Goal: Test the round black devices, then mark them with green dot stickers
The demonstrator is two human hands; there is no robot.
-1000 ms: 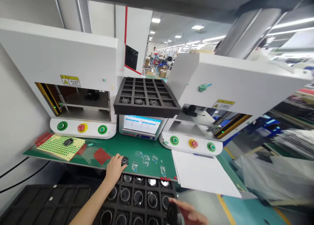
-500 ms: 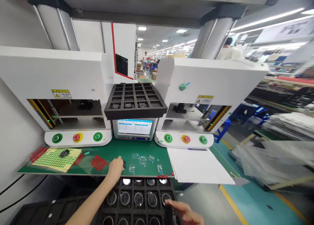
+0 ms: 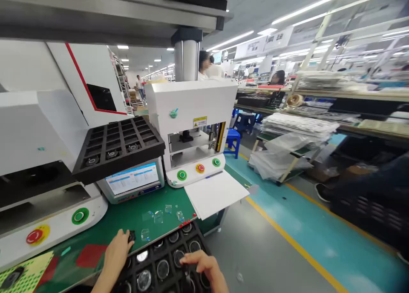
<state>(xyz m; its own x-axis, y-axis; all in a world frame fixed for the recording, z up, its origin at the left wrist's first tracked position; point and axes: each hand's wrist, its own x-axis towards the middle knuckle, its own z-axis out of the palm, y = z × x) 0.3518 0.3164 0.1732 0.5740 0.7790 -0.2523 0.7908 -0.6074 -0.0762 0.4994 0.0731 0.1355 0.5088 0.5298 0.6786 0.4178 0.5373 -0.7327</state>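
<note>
My left hand (image 3: 115,249) rests on the green bench top, its fingers closed round a small black part (image 3: 131,236). Just below the bench edge is a black foam tray (image 3: 152,259) with round, glass-faced pieces like watch cases (image 3: 162,269) in its compartments. Over the tray's right side is my right hand (image 3: 206,268), thumb and fingers pinched at something dark that I cannot make out. A yellow sheet (image 3: 32,276) with green marks lies at the lower left, another black part (image 3: 12,278) on it.
Two white press machines stand behind the bench; the right press (image 3: 191,110) has green buttons and a red one. A second foam tray (image 3: 121,146) sits above a screen (image 3: 132,180). Clear film scraps (image 3: 159,216), a red sheet (image 3: 91,255) and white paper (image 3: 215,195) lie on the bench.
The view has swung to the right, bringing more of the aisle and shelves into sight. My left hand stays at the black part on the bench; my right hand remains over the tray.
</note>
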